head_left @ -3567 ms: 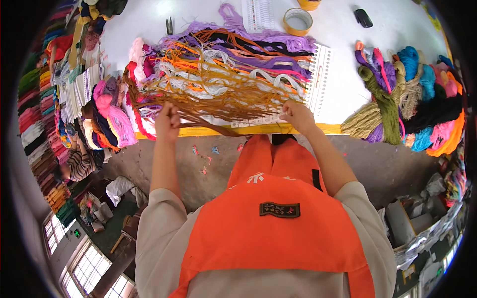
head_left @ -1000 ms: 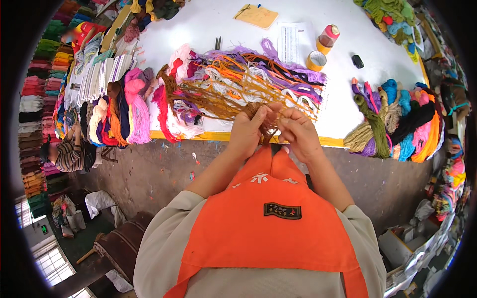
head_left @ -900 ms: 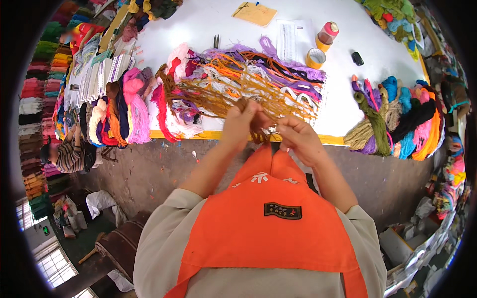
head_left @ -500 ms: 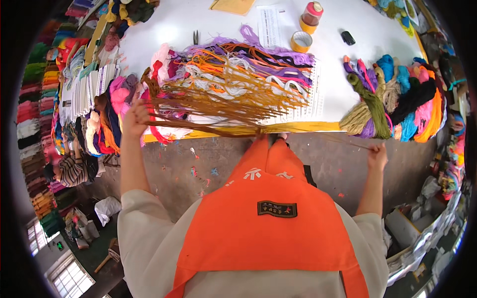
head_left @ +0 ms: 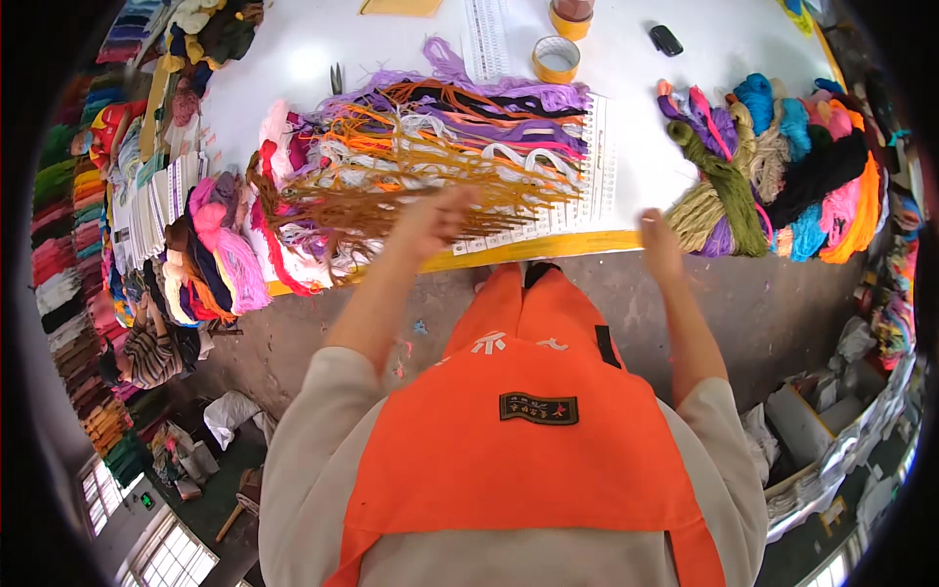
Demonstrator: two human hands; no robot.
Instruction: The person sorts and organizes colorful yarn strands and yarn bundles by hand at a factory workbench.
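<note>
Lengths of coloured yarn (head_left: pixel 440 127), purple, orange, white and black, lie across the white table in front of me. Golden-brown strands (head_left: pixel 509 196) cover their near side, with darker brown ends to the left. My left hand (head_left: pixel 437 223) is over these brown strands near the table edge; motion smears its fingers, so its hold cannot be made out. To the right, at the yellow table edge, my right hand (head_left: pixel 659 240) is closed, apart from the yarn; whatever its fingers pinch is too small to name. A white card with holes (head_left: pixel 599 161) runs under the right ends of the yarn.
Twisted skeins (head_left: pixel 773 176) heap at the table's right; more skeins (head_left: pixel 210 240) and stacked white cards (head_left: pixel 161 210) line its left. Small scissors (head_left: pixel 336 78), a tape roll (head_left: pixel 556 59) and a black object (head_left: pixel 666 40) lie farther back. Another person (head_left: pixel 147 352) is far left.
My left hand has moved right from the strands' left end, and the brown strands once stretched along the table edge now lie on the others. My right hand has moved left and up to the edge.
</note>
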